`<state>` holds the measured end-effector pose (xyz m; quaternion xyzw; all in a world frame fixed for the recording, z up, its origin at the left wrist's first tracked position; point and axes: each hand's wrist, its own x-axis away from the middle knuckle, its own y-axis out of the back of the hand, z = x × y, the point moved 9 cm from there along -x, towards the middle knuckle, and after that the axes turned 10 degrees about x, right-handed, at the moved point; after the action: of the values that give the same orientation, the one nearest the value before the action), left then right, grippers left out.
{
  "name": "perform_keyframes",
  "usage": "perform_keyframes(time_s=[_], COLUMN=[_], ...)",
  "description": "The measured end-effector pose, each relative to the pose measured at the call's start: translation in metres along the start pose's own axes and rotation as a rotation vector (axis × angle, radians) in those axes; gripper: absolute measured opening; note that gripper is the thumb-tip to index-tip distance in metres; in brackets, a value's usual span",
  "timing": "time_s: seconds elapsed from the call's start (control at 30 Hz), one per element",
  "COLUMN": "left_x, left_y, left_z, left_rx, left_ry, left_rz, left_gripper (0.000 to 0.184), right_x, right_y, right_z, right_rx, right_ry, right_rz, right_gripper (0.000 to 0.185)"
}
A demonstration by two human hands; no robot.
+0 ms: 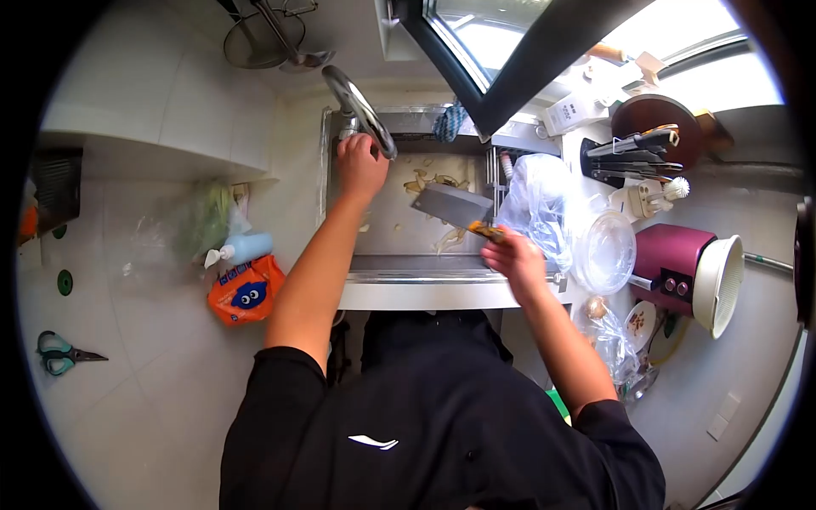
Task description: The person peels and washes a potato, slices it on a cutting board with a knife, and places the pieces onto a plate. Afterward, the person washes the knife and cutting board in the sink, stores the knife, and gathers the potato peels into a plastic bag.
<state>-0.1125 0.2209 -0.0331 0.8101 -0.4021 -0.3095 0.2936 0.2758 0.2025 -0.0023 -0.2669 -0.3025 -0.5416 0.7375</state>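
Observation:
My right hand (517, 258) grips the handle of a cleaver (452, 204), its broad grey blade held flat over the sink (382, 242) and pointing left. At the sink's back left, my left hand (360, 167) is closed at the base of the chrome faucet (364, 110); its fingertips are partly hidden. No water stream can be made out. Pale, stringy peelings (449, 240) lie on the sink floor, some of them behind the blade.
Right of the sink are a clear plastic bag (537, 204), a plastic tub (605, 252), a knife block (595, 161) and a maroon appliance (673, 263). On the left counter sit an orange packet (246, 293), a blue bottle (246, 247) and scissors (64, 354). An open window (501, 68) juts overhead.

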Motion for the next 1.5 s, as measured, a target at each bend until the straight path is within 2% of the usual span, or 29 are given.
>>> perform_keyframes(time_s=[0.03,0.07,0.13,0.2,0.27,0.33,0.4,0.43,0.47,0.53,0.57,0.63,0.77,0.83,0.93,0.97,1.0,1.03,1.13,1.17,1.2,1.23,1.27,1.3,1.33,1.37,1.4,1.47,1.5], left_x=[0.006,0.014,0.051,0.123,0.185,0.184,0.185,0.187,0.188,0.188,0.19,0.187,0.196,0.2,0.206,0.204,0.205,0.204,0.194,0.186,0.177,0.18,0.193,0.199,0.185,0.187,0.179,0.146,0.138], left_y=[0.002,-0.001,0.02,-0.054,-0.121,-0.122,-0.121,-0.118,-0.114,-0.11,-0.108,-0.093,-0.071,-0.06,-0.051,-0.053,-0.055,-0.062,-0.089,-0.09,-0.089,-0.098,-0.122,-0.139,-0.129,-0.129,-0.111,-0.074,-0.064], left_z=[-0.001,-0.002,-0.003,0.05,0.0,-0.015,-0.008,0.002,0.012,0.017,0.014,-0.005,-0.022,-0.03,-0.037,-0.036,-0.035,-0.028,-0.012,-0.005,0.002,0.014,0.027,0.051,0.051,0.049,0.041,-0.004,-0.014], left_rx=[0.023,0.02,0.312,0.536,1.091,1.213,1.19,1.172,1.154,1.237,1.315,1.419,1.545,1.567,1.604,1.606,1.608,1.611,1.651,1.52,1.388,1.302,1.305,1.027,0.752,0.654,0.652,0.076,0.092], left_ry=[-0.093,-0.084,0.055,0.804,1.549,1.362,1.396,1.44,1.48,1.494,1.505,1.545,1.647,1.654,1.662,1.675,1.691,1.69,1.674,1.589,1.502,1.424,1.421,1.195,0.962,0.901,0.902,0.335,0.338], left_rz=[-0.061,-0.055,-0.443,-0.291,0.47,0.536,0.463,0.389,0.316,0.345,0.382,0.412,0.4,0.402,0.425,0.416,0.41,0.413,0.398,0.382,0.362,0.499,0.498,0.451,0.399,0.507,0.5,0.771,0.763], left_gripper=[0.032,0.032,0.04,0.038,0.025,0.026,0.024,0.024,0.025,0.027,0.03,0.038,0.036,0.034,0.03,0.031,0.032,0.032,0.038,0.036,0.033,0.036,0.036,0.039,0.042,0.043,0.043,0.042,0.043], right_x=[-0.013,-0.024,-0.05,-0.073,-0.086,-0.091,-0.097,-0.105,-0.114,-0.108,-0.122,-0.155,-0.217,-0.232,-0.246,-0.251,-0.245,-0.237,-0.176,-0.159,-0.144,-0.126,-0.122,-0.121,-0.123,-0.128,-0.138,-0.157,-0.157], right_y=[-0.021,-0.04,-0.076,-0.107,-0.126,-0.135,-0.138,-0.14,-0.137,-0.143,-0.151,-0.181,-0.213,-0.231,-0.219,-0.226,-0.23,-0.225,-0.204,-0.208,-0.212,-0.215,-0.21,-0.204,-0.203,-0.197,-0.189,-0.182,-0.18], right_z=[-0.013,-0.026,-0.053,-0.08,-0.096,-0.109,-0.11,-0.11,-0.112,-0.067,-0.069,-0.056,-0.049,-0.05,-0.048,-0.048,-0.05,-0.052,-0.055,-0.071,-0.08,-0.087,-0.083,-0.08,-0.085,-0.085,-0.092,-0.11,-0.114], right_rx=[-0.039,-0.076,-0.191,-0.237,-0.137,-0.081,0.169,0.294,0.294,0.641,0.64,0.722,0.774,1.103,1.085,1.246,1.246,1.029,0.687,0.585,0.521,0.47,0.387,0.303,0.305,0.183,0.062,-0.021,-0.021], right_ry=[-0.02,-0.042,-0.072,-0.118,-0.108,-0.106,0.031,0.07,0.067,0.354,0.346,0.677,0.567,0.808,0.854,0.902,0.9,0.74,0.07,-0.184,-0.307,-0.434,-0.399,-0.367,-0.367,-0.334,-0.3,-0.321,-0.344], right_rz=[0.009,0.017,0.057,0.073,0.045,0.013,0.037,0.085,0.082,0.008,0.005,-0.105,-0.11,0.107,0.018,-0.022,-0.022,-0.019,0.103,0.346,0.469,0.586,0.486,0.388,0.39,0.285,0.183,0.16,0.169], right_gripper=[0.044,0.044,0.045,0.037,0.034,0.031,0.031,0.038,0.038,0.048,0.048,0.054,0.056,0.059,0.053,0.04,0.04,0.037,0.072,0.057,0.049,0.041,0.037,0.034,0.034,0.032,0.031,0.035,0.03])
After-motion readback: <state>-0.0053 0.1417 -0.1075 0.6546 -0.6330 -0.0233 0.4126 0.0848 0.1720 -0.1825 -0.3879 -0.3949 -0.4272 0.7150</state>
